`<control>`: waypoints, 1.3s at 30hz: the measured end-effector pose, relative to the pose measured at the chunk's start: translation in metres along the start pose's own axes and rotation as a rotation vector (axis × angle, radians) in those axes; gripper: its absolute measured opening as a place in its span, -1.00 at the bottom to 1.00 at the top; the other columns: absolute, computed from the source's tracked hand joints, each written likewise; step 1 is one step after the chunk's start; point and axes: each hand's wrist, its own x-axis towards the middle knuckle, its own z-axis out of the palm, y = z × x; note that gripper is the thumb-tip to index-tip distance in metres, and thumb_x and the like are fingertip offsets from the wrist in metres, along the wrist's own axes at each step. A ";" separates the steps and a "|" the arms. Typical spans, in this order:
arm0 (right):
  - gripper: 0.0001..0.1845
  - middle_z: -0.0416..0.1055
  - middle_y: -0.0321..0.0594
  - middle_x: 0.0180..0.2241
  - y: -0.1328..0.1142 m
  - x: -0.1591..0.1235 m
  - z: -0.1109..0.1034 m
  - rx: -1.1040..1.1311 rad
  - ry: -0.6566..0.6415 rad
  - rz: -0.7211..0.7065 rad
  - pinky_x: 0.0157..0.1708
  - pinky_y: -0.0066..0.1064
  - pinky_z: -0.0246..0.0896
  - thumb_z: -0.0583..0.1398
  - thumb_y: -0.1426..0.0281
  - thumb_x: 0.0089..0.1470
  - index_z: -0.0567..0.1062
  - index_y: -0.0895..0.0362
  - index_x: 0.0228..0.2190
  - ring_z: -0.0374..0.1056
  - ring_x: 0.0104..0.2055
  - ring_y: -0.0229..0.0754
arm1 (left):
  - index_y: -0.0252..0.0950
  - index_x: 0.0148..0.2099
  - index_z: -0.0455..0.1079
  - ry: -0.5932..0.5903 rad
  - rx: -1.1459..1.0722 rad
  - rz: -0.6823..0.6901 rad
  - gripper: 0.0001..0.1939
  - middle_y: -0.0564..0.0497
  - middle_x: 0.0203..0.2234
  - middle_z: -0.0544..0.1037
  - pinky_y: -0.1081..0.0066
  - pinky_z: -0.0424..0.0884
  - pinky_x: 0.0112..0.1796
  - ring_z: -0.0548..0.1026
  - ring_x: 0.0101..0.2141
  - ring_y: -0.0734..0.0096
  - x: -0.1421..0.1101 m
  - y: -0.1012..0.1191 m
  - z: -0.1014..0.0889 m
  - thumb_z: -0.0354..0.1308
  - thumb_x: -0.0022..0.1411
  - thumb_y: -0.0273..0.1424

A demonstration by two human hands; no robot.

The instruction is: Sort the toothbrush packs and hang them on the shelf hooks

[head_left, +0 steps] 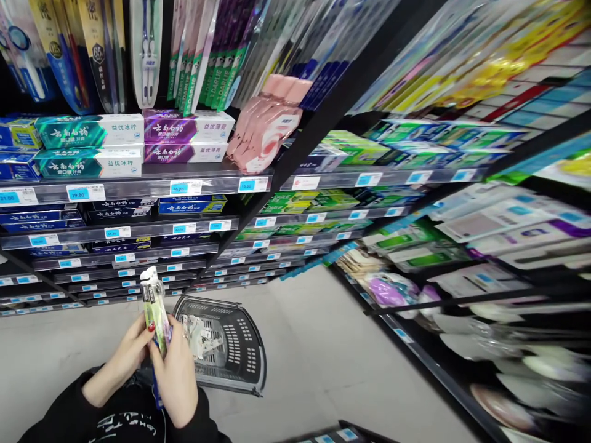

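Both hands are closed around a slim toothbrush pack [154,304] with a white top and green and purple printing, tilted upright in front of my chest. My left hand [133,344] grips its left side, a red thumbnail showing on the front. On the other side my right hand [174,369] wraps the pack's lower right part. Below the hands a blue strip sticks out; I cannot tell what it belongs to. Just right of my right hand, a dark grey shopping basket [247,344] stands low down, with some white and clear packaging [203,338] inside.
Ahead, a shelf holds teal toothpaste boxes [87,138], purple toothpaste boxes [187,135] and pink bottles [265,129]. Packaged toothbrushes [148,49] hang above. Lower shelves carry more boxes and price tags. Another shelf rack [415,344] runs along the right, beside the grey floor [314,344].
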 end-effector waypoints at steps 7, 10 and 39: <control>-0.61 0.36 -0.15 -0.18 -0.006 -0.005 0.000 -0.030 -0.018 0.012 -0.21 -0.32 0.21 0.16 0.41 -0.08 0.24 0.08 -0.15 0.32 -0.17 -0.08 | -0.26 -0.18 0.44 -0.006 -0.128 -0.026 -0.76 -0.09 -0.24 0.57 0.27 0.31 -0.08 0.46 -0.15 0.22 0.004 -0.002 0.001 0.18 0.03 -0.43; -0.65 0.40 -0.19 -0.29 -0.006 -0.001 -0.010 0.011 0.013 0.061 -0.29 -0.35 0.22 0.19 0.33 -0.09 0.25 0.08 -0.22 0.35 -0.28 -0.10 | -0.29 -0.23 0.45 0.059 -0.119 0.000 -0.81 -0.10 -0.32 0.59 0.25 0.36 -0.13 0.49 -0.21 0.20 0.005 -0.001 0.001 0.17 0.04 -0.42; -0.49 0.39 -0.15 -0.30 0.005 -0.011 0.003 -0.010 -0.007 -0.146 -0.31 -0.32 0.28 0.24 0.36 -0.14 0.29 0.12 -0.10 0.35 -0.29 -0.10 | -0.35 -0.20 0.47 0.202 0.140 0.121 -0.69 -0.08 -0.45 0.58 0.39 0.37 -0.42 0.49 -0.45 0.28 0.010 -0.008 -0.004 0.18 0.01 -0.29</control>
